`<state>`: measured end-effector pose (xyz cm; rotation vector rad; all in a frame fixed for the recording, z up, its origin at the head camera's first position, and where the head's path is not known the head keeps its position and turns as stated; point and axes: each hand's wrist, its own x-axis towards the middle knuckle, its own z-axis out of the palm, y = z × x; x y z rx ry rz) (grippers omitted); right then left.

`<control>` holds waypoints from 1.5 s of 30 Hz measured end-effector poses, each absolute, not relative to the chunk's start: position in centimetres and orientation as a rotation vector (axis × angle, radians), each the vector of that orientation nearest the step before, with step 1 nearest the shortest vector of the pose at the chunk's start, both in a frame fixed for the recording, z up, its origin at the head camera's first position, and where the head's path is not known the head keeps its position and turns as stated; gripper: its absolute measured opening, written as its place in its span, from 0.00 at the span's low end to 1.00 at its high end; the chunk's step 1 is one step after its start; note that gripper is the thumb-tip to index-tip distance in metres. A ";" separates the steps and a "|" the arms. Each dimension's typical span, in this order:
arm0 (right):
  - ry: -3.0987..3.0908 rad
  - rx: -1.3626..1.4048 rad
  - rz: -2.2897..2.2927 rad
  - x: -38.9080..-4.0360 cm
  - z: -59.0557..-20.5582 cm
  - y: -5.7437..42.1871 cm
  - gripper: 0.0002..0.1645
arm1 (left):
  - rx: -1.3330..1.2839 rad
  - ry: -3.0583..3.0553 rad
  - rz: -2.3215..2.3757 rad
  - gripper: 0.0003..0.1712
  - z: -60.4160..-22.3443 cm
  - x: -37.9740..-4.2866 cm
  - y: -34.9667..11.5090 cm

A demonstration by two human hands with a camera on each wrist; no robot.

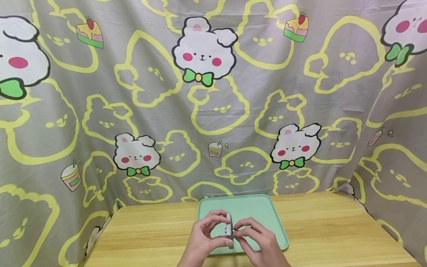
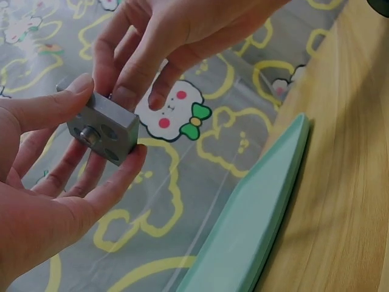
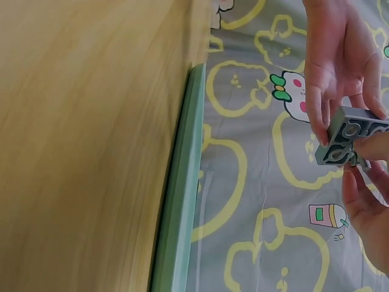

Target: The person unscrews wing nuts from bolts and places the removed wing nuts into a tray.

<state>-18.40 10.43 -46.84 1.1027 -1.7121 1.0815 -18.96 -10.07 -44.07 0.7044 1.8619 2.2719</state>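
Observation:
A grey block (image 1: 229, 231) with round holes stands on edge in the air over a mint-green tray (image 1: 247, 203). My left hand (image 1: 204, 234) grips the block by its edges, with the thumb on one side and the fingers opposite. A metal bolt (image 2: 90, 135) sticks out of one face, between the holes. On the other, ribbed face, my right hand (image 1: 261, 237) pinches a small metal fastener (image 3: 363, 163) near the middle of the block. The fingertips partly hide this fastener, so its exact kind is unclear.
The tray lies on a light wooden table (image 1: 150, 233) below both hands. Behind and at both sides of the table hangs a grey curtain (image 1: 213, 111) printed with cartoon bears.

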 end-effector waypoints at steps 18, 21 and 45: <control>-2.202 0.533 2.018 -16.9 -44.8 11.1 0.19 | 0.758 1.944 2.241 0.25 -43.7 -18.7 -9.7; -2.228 0.544 2.072 -17.1 -44.9 11.3 0.20 | 0.774 1.988 2.218 0.24 -43.7 -18.6 -9.5; -2.295 0.582 2.133 -17.6 -45.1 11.8 0.21 | 0.808 2.055 2.173 0.22 -44.0 -18.5 -9.1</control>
